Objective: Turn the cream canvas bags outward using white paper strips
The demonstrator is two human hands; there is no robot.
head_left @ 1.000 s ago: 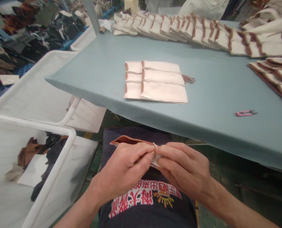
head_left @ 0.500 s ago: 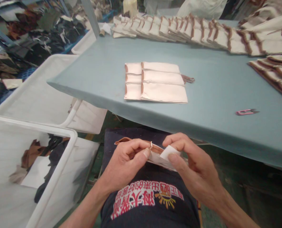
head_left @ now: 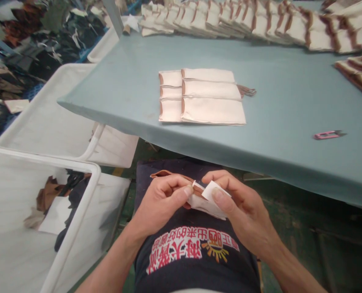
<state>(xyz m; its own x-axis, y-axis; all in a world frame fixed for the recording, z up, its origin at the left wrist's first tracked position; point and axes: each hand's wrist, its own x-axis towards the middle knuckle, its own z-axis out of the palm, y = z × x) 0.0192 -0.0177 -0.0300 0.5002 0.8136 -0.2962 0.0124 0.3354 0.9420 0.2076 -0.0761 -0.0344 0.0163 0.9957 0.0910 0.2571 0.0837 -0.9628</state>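
Observation:
Both hands work over my lap, below the table's front edge. My left hand is closed, pinching the brown-edged mouth of a cream fabric pouch between thumb and fingers. My right hand is closed too, gripping the same pouch's folded white corner with thumb on top. The pouch lies across my dark trousers. On the blue-grey table ahead lies a neat stack of finished cream pouches with brown trim on their left ends.
Long rows of overlapped cream pouches run along the table's far side and right edge. Pink thread snips lie at the right. White plastic bins stand to my left, the nearer holding dark fabric scraps.
My hands have parted a little and my right thumb has folded out a white corner of the pouch. The view has tilted down slightly.

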